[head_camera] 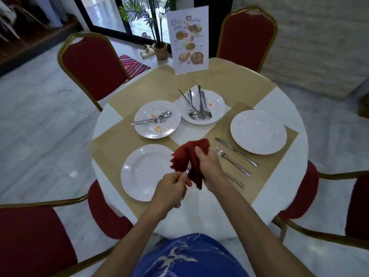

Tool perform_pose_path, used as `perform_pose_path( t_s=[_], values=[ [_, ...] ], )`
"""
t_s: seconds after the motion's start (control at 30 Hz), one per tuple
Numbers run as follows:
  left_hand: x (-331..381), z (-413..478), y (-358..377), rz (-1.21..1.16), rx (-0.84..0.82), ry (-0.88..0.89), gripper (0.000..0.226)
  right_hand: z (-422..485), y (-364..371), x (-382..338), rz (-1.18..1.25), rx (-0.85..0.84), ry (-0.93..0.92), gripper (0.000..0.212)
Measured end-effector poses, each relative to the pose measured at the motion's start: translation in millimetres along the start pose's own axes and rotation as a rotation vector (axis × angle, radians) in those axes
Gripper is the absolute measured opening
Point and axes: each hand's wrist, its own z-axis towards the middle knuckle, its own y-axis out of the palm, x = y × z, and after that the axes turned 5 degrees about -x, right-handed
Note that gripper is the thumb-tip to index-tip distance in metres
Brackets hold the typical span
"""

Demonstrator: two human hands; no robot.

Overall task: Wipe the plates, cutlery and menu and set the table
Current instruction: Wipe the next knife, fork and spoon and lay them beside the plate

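Observation:
My left hand [171, 188] grips the handle of a piece of cutlery [188, 169] whose working end is hidden inside a dark red cloth [189, 154]. My right hand [207, 164] is closed around that cloth. Below them lies a clean white plate [143, 172]. A second clean plate [258, 131] sits at the right, with a knife [236, 151], a fork [231, 161] and another handle [233, 179] beside it. Two stained plates lie further back: one [157, 119] holds a spoon and fork, the other [214, 102] holds several utensils. A menu [188, 40] stands upright at the far edge.
The round table [287, 176] has a white cloth and tan placemats. Red chairs with gold frames stand around it at far left [91, 66], far right [247, 37], near left and near right. A potted plant [159, 49] stands on the floor behind.

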Motion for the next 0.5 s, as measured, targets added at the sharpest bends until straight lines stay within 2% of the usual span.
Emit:
perform_pose_path(
  t_s=[0.1,0.23,0.3,0.4,0.5],
  values=[
    [-4.2,-4.0,5.5,-0.008,-0.017,-0.036,0.039,1.1,-11.7,-2.8,0.015,0.053,0.039,0.017],
    [0.8,-3.2,9.9,-0.076,0.032,-0.026,0.037,-30.3,-0.1,17.5,-0.142,-0.158,-0.003,0.014],
    [2.1,-7.4,11.4,-0.014,0.032,0.009,0.038,-22.0,-3.3,12.2,-0.134,-0.08,-0.014,0.013],
    [-0.7,-12.1,15.5,0.02,0.06,0.015,0.039,11.2,-16.4,-4.1,0.078,0.116,0.07,0.02],
    [-3.3,-11.8,20.7,0.032,0.128,0.007,0.04,17.8,-12.7,-0.5,0.077,0.113,0.082,0.029]
  ],
)
